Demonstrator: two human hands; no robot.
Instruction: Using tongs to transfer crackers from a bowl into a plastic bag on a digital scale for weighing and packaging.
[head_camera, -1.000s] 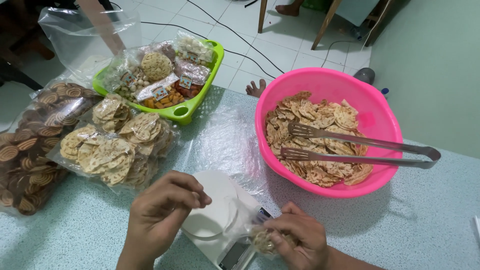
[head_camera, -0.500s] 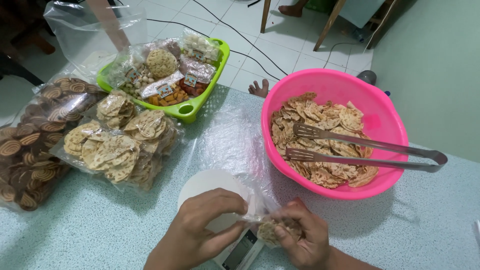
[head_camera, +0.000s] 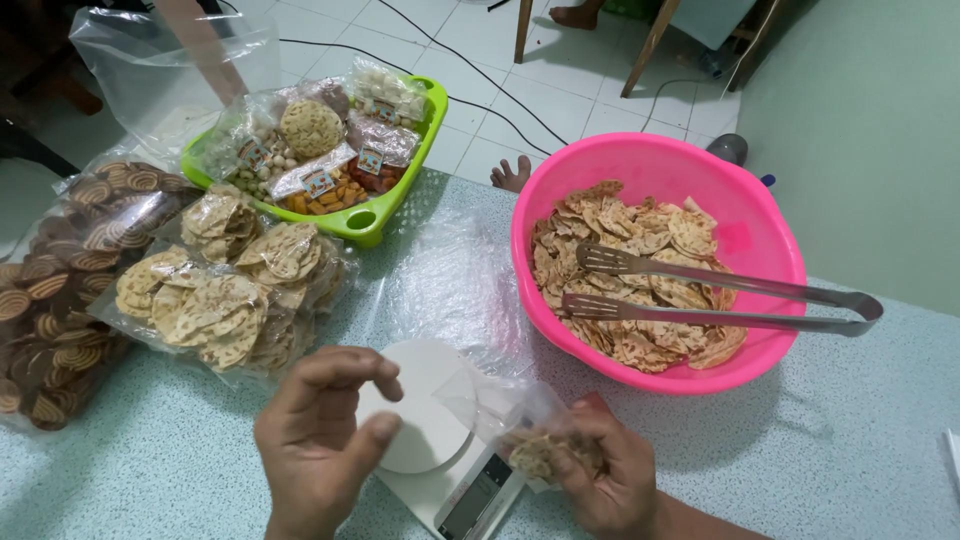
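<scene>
scale (head_camera: 470, 495) display blocked by small bag (head_camera: 535, 455); dark-cracker bag (head_camera: 50, 300) cut at left edge; bag labels too small.

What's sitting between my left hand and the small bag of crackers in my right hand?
In the head view, the white kitchen scale lies between the left hand and the small clear bag of crackers held by the right hand.

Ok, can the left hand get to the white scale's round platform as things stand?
Probably yes. The left hand is open and empty, hovering at the edge of the scale's round platform, with nothing between them. The small clear bag sits further right, pinched by the right hand.
</scene>
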